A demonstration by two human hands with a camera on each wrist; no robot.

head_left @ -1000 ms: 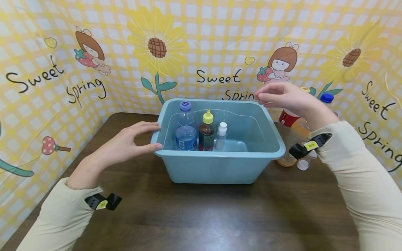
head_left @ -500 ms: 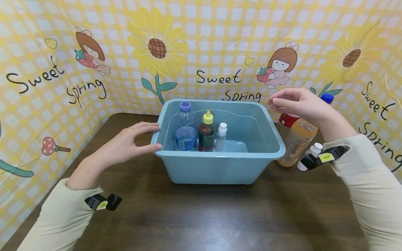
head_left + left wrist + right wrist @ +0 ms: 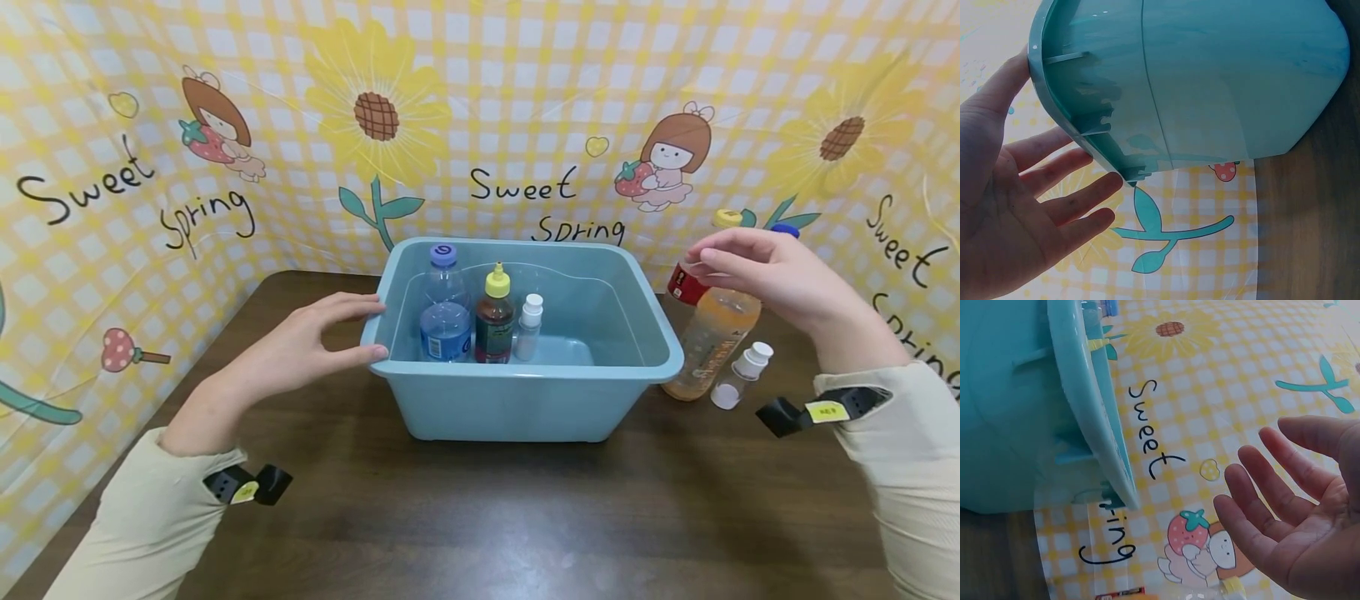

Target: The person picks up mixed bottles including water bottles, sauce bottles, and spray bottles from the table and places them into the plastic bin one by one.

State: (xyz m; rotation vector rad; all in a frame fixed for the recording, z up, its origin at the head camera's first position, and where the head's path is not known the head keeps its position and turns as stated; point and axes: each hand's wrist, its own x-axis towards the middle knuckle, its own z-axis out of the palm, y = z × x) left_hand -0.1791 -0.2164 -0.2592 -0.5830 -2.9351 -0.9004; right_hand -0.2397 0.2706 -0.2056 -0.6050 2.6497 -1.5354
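Observation:
A blue plastic tub (image 3: 517, 408) stands on the table, holding a water bottle (image 3: 446, 329) with a purple cap, a dark bottle (image 3: 495, 325) with a yellow nozzle cap and a small clear bottle (image 3: 529, 329) with a white cap. My left hand (image 3: 300, 346) rests its fingertips and thumb on the tub's left rim. In the left wrist view, the fingers lie straight along the rim. My right hand (image 3: 787, 275) hovers right of the tub, above an orange-tinted bottle (image 3: 708, 346), with relaxed fingers. The right wrist view shows nothing in that hand (image 3: 1297, 512).
Right of the tub stand a small white-capped bottle (image 3: 741, 375), a red-labelled bottle (image 3: 686, 283) and a blue-capped bottle (image 3: 785, 230), partly hidden by the right hand. A yellow checked cloth (image 3: 525, 100) hangs behind the brown table (image 3: 480, 517).
My right hand has moved right and slightly down, from the tub's back right corner to over the bottles beside it. My left hand stays on the rim.

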